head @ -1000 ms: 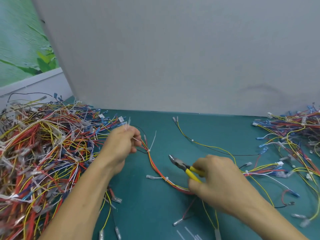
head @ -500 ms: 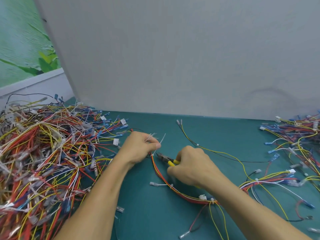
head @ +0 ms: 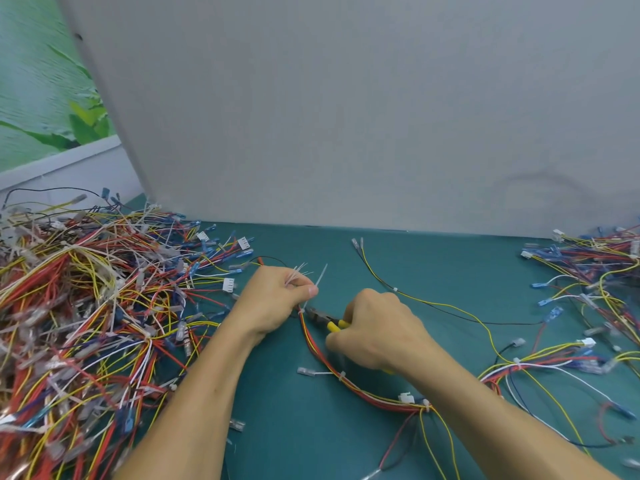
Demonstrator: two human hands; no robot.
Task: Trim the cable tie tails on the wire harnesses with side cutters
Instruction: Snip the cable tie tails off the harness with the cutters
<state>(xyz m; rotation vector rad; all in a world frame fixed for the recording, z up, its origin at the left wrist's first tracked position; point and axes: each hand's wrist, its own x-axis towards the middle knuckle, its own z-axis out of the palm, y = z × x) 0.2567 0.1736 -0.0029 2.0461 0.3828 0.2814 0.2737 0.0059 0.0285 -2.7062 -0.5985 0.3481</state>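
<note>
A wire harness of red, orange and yellow wires lies curved across the green table. My left hand pinches its upper end beside a white cable tie. The tie's thin white tail sticks up past my fingers, and several cut tails poke out of my fist. My right hand grips the yellow-handled side cutters. Their dark jaws point left and sit right at the tie, just below my left thumb. More ties ring the harness lower down.
A big tangled heap of harnesses fills the left of the table. A smaller pile sits at the right edge. A thin yellow and black wire pair runs across the middle. A grey upright panel closes the back.
My right hand has brought the cutters left, from well apart to right against the tie held by my left hand. My left hand has shifted slightly right and down on the harness.
</note>
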